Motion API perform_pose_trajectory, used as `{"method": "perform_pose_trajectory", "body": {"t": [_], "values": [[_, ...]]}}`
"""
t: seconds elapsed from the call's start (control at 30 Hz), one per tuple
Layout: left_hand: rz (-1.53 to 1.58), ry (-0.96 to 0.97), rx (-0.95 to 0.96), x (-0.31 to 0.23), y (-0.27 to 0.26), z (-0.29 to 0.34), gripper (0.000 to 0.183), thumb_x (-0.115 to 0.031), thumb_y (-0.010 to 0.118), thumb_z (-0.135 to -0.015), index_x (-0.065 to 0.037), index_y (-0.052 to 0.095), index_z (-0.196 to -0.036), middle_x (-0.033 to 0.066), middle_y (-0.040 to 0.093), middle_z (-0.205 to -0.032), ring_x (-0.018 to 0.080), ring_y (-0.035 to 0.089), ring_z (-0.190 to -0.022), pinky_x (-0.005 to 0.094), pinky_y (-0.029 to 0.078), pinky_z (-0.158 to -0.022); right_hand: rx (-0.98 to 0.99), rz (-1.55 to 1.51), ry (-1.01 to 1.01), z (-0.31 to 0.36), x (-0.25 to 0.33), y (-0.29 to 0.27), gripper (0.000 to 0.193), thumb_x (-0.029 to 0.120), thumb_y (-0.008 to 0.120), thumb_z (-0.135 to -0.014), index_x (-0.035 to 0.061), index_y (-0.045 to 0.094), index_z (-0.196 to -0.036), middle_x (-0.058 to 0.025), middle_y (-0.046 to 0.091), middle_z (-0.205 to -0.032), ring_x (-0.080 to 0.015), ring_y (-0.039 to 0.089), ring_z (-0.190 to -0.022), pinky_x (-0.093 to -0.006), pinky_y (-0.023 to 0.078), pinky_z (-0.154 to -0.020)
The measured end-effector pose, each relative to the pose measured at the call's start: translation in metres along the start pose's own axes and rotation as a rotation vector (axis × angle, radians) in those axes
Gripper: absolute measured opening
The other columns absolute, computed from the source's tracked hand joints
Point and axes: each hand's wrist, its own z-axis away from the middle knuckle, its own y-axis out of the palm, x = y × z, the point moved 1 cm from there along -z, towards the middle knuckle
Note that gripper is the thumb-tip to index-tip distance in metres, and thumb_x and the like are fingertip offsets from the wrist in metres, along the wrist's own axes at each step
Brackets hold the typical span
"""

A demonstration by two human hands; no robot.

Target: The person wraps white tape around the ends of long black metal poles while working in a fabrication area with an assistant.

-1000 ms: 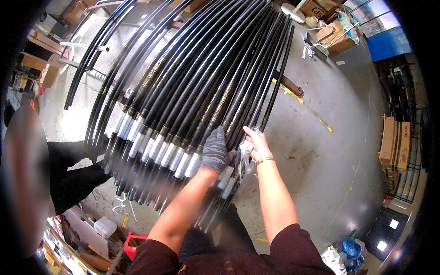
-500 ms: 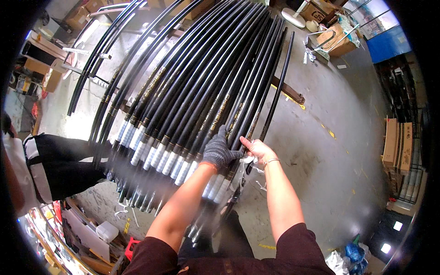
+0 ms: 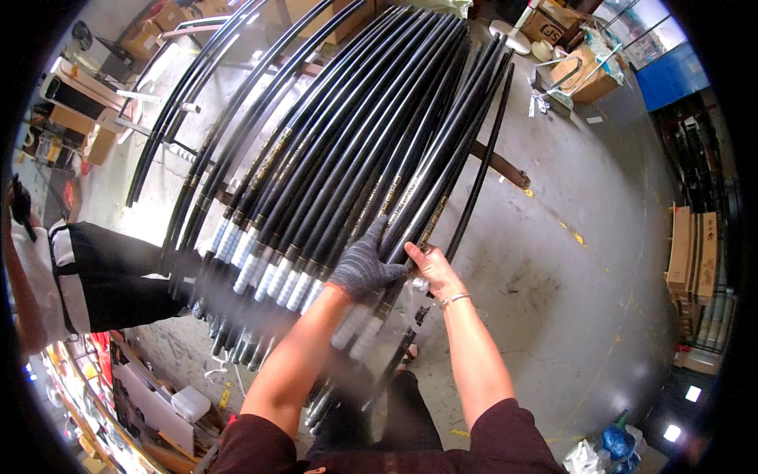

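Observation:
Long black poles with gold lettering (image 3: 347, 182) lie side by side in a wide row before me, with white patterned sections (image 3: 276, 282) near their closer ends. My left hand (image 3: 365, 267), in a grey knitted glove, is closed around poles at the row's right side, thumb pointing right. Just right of it, my bare right hand (image 3: 433, 268) grips the rightmost poles of the group, its thumb lying on top and its other fingers partly hidden. Beneath the right hand hangs crumpled clear or whitish wrapping (image 3: 418, 299). A thinner black pole (image 3: 483, 166) lies apart to the right.
A brown support bar (image 3: 501, 166) sticks out from under the poles. Another person in dark trousers (image 3: 110, 272) stands at the left. Cardboard boxes (image 3: 691, 253) are stacked at the far right. Bags (image 3: 616, 444) lie on the floor at lower right.
The poles in my hands have turned and shifted, and their far ends now bunch and cross at the upper right. Both hands have moved slightly left in view. The whitish wrapping hangs differently.

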Motion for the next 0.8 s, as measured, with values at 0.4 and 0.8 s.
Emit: {"method": "perform_pose_trajectory", "body": {"t": [0.4,0.8], "values": [[-0.302,0.200,-0.207,0.017,-0.084,0.004,0.102,-0.027,0.087,-0.055,0.003,0.034,-0.137,0.0245,0.044,-0.133,0.0324,0.045,-0.122,0.0390,0.040,-0.101,0.050,0.100,-0.058,-0.028,0.048,0.096,0.054,0.046,0.076,-0.074,-0.0013,0.065,-0.097,-0.0016,0.063,-0.086,-0.0116,0.054,-0.076,-0.0291,0.046,-0.071],[-0.954,-0.172,-0.284,-0.008,-0.026,0.013,0.090,-0.039,0.071,-0.072,-0.019,0.025,-0.146,0.0218,0.023,-0.147,0.0441,0.027,-0.133,0.0628,0.023,-0.103,-0.376,0.474,-0.112,-0.002,0.034,0.075,0.069,0.046,0.070,-0.079,-0.0091,0.049,-0.113,-0.0180,0.064,-0.089,-0.0267,0.062,-0.076,-0.0387,0.050,-0.073]]}}
